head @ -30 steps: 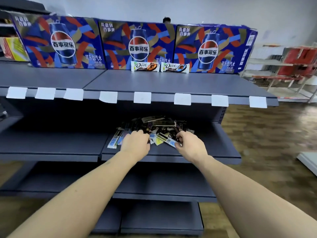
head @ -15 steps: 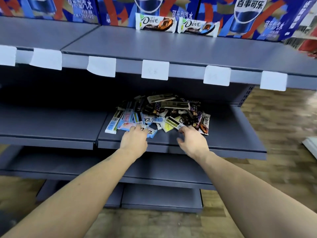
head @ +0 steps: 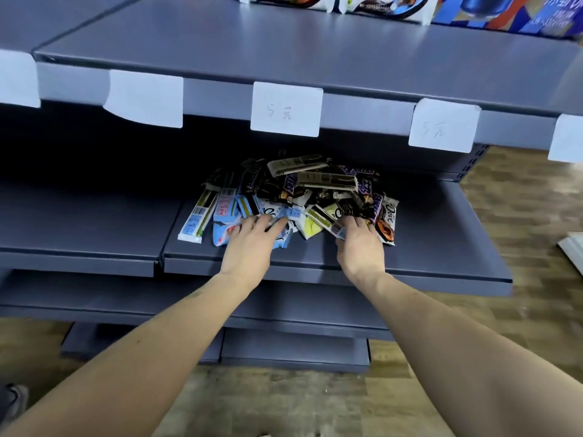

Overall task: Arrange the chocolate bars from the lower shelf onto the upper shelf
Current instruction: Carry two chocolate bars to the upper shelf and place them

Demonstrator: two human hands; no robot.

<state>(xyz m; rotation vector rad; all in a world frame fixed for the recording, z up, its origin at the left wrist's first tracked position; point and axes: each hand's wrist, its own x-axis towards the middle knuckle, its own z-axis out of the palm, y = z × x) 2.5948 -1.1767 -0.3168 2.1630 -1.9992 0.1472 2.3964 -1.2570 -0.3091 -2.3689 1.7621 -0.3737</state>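
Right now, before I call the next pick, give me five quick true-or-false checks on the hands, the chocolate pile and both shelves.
1. Both hands are at the pile of chocolate bars on the lower shelf. True.
2. The upper shelf holds no chocolate. False: two Dove bars stand at its back.
3. The left hand rests on light blue wrappers. True.
4. The right hand is lifting a bar toward the upper shelf. False: it is down at the pile.
5. White price tags hang on the upper shelf's front edge. True.
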